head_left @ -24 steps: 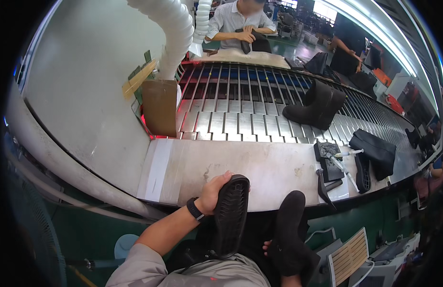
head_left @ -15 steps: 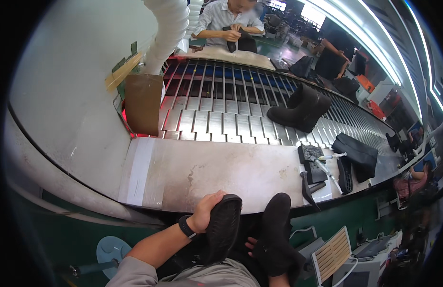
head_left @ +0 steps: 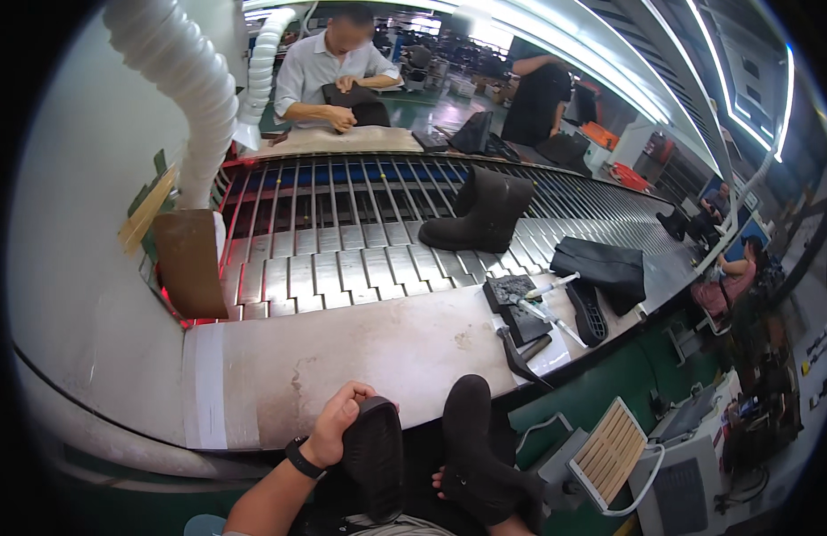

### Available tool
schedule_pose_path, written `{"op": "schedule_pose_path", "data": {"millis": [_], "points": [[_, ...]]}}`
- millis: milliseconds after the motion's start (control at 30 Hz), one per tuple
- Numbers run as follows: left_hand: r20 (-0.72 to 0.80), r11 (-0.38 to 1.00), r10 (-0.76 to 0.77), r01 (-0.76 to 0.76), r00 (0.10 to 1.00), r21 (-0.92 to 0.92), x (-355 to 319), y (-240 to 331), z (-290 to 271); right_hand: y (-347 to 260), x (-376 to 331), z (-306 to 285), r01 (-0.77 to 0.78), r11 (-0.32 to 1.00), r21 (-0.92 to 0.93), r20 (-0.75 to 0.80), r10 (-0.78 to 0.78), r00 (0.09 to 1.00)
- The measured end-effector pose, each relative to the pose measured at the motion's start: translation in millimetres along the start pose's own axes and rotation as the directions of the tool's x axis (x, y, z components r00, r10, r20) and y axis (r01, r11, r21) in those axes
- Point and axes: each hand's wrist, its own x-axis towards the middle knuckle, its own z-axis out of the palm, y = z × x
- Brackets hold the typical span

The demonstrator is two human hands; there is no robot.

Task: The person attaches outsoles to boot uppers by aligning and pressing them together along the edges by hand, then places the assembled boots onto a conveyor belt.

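Note:
My left hand [head_left: 335, 427] is closed round the upper edge of a dark shoe sole [head_left: 374, 457], its long ribbed face toward me. Whether more of a boot is behind that sole, I cannot tell. Beside it, a dark ankle boot [head_left: 471, 447] is held toe away, its shaft toward my body. My right hand [head_left: 438, 483] is wrapped round this boot from beneath; only some fingertips show at its left side, and the rest is hidden. Both things are at the near edge of a pale worktop [head_left: 387, 353], apart from each other.
Another dark boot [head_left: 480, 214] stands on the metal slat conveyor [head_left: 342, 268]. At the worktop's right lie a hammer [head_left: 521, 357], syringes [head_left: 547, 320], a black block [head_left: 512, 295], a loose sole [head_left: 590, 314] and a black boot shaft [head_left: 601, 268]. Across the conveyor a person [head_left: 329, 76] handles a dark boot piece.
My view has swung to the right, so the bench and conveyor appear farther left and lower. Both hands keep their grips. The sole's face has turned slightly. The person opposite has shifted their boot piece.

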Motion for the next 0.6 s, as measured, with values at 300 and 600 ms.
{"op": "schedule_pose_path", "data": {"millis": [300,600], "points": [[-0.017,0.993,-0.007,0.004,1.0,-0.121,-32.7,7.7,30.3,24.1,8.0,45.3,0.008,0.994,-0.112,-0.386,-0.051,0.921],[-0.043,0.993,-0.041,0.036,0.998,-0.112,6.9,-7.2,29.6,18.7,20.8,83.9,0.065,0.985,0.157,-0.059,-0.057,0.997]]}}
